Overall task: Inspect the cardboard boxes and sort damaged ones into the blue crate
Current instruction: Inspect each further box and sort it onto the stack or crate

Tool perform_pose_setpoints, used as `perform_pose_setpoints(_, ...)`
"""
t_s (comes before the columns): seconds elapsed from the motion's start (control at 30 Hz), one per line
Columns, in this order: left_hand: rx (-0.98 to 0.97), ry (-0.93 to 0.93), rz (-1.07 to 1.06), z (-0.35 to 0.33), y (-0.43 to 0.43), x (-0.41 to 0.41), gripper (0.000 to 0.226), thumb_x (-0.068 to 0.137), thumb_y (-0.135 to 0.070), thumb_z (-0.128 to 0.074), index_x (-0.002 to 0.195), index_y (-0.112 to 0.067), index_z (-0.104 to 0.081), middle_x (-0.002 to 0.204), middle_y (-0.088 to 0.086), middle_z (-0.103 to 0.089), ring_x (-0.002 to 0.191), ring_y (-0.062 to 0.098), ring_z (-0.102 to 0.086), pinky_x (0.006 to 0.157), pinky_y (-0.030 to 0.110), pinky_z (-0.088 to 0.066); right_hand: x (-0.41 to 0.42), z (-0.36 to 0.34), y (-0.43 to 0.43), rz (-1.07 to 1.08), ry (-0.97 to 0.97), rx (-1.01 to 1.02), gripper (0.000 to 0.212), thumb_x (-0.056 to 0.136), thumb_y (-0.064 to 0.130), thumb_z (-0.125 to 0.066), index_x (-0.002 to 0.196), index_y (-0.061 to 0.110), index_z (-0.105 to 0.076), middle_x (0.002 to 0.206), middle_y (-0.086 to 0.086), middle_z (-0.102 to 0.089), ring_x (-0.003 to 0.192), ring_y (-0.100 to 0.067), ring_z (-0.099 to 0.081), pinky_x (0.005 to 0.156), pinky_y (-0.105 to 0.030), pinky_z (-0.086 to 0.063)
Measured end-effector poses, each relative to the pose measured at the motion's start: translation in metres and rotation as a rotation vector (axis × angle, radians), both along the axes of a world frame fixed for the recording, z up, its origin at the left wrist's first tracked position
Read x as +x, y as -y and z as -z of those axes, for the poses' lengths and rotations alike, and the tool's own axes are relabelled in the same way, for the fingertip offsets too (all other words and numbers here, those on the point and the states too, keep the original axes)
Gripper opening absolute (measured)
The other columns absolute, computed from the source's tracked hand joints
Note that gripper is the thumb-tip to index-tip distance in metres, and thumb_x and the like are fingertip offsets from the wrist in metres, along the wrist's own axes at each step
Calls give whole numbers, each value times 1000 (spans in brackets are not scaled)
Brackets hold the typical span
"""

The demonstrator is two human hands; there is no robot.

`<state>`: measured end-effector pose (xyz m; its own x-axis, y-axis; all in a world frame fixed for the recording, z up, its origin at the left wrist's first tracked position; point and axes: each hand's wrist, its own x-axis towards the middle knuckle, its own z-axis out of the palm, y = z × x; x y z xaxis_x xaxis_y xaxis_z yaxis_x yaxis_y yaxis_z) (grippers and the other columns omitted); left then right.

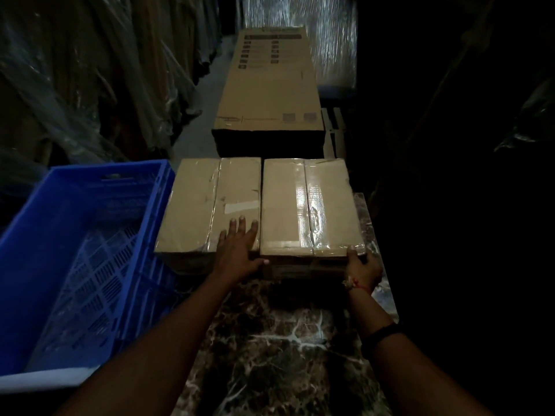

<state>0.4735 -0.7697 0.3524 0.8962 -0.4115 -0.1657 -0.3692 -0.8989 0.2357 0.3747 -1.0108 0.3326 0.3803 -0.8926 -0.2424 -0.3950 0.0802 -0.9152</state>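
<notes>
Dark marbled stone tabletop (pixel 285 340) spreads beneath both forearms. On its far part two flat brown cardboard boxes, sealed with clear tape, lie side by side and touching. On the near right corner of the left box (pixel 198 205) the left hand (pixel 240 247) rests flat, fingers straight and spread, with its thumb reaching across to the right box (pixel 300 205). The right hand (pixel 362 265) grips the right box's near right corner, thumb on top and fingers curled round the edge. Just left of the boxes stands the blue slatted plastic crate (pixel 90 190). Beyond them lies a long brown cardboard carton (pixel 270 85).
</notes>
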Motion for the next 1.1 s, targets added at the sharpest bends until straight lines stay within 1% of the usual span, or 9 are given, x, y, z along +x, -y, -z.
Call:
perform_pose_setpoints(0.17,-17,-1,19,3,-2,-4,100,84,-56,-64,156,-25,-2,164,10,5,150,28,9,120,45,1,-6,-1,-7,35,-26,-28,26,87,21,-68,98,-2,-69,101,-23,-69,99,-34,-63,82,-33,-44)
perform_pose_setpoints(0.43,-21,17,-12,4,2,-6,89,90,-52,-59,157,-26,-7,164,11,0,151,28,6,120,43,1,2,-6,-9,55,-28,-40,30,87,20,-68,99,-8,-68,102,-25,-68,99,-34,-63,80,-33,-44)
perform_pose_setpoints(0.7,47,-2,-61,-2,15,-10,83,93,-49,-54,157,-25,-6,164,12,3,150,31,8,120,44,1,8,-3,6,-96,-45,-13,34,85,21,-69,103,-7,-69,97,-25,-69,94,-32,-66,82,-34,-48)
perform_pose_setpoints(0.8,48,-7,-81,-4,19,-11,83,93,-48,-55,157,-25,-7,164,13,2,151,31,6,120,45,0,11,4,17,-124,-61,-14,35,82,28,-69,96,-4,-69,92,-21,-70,91,-34,-67,84,-43,-53)
perform_pose_setpoints(0.87,67,-28,-85,-6,21,-9,85,92,-48,-57,157,-25,-6,164,13,2,151,31,6,120,45,-1,13,17,25,-180,-79,25,37,82,32,-68,92,-3,-67,84,-15,-66,82,-28,-64,79,-37,-52)
perform_pose_setpoints(0.93,89,-47,-78,-8,21,-8,87,91,-49,-57,157,-25,-5,164,12,3,151,31,6,120,45,-1,13,12,22,-130,-62,-2,47,72,43,-69,90,-1,-69,83,-16,-68,81,-31,-66,80,-42,-54)
perform_pose_setpoints(0.97,93,-54,-75,-10,21,-8,88,91,-48,-58,157,-25,-4,164,12,3,151,31,7,120,45,-1,12,12,22,-113,-53,-10,47,71,41,-70,90,-2,-70,86,-19,-70,85,-34,-67,82,-46,-54)
perform_pose_setpoints(1.03,105,-68,-71,-12,21,-7,90,90,-46,-60,156,-25,-3,164,12,3,151,31,7,121,45,-2,10,2,19,-139,-95,-14,34,80,23,-71,93,-8,-70,91,-24,-70,90,-34,-67,83,-42,-51)
perform_pose_setpoints(1.1,137,-72,-61,-13,21,-7,91,90,-45,-60,156,-24,-2,164,12,3,150,31,7,121,46,-3,8,-10,17,-148,-127,-30,28,85,15,-68,94,-11,-69,92,-26,-69,90,-34,-66,82,-40,-49)
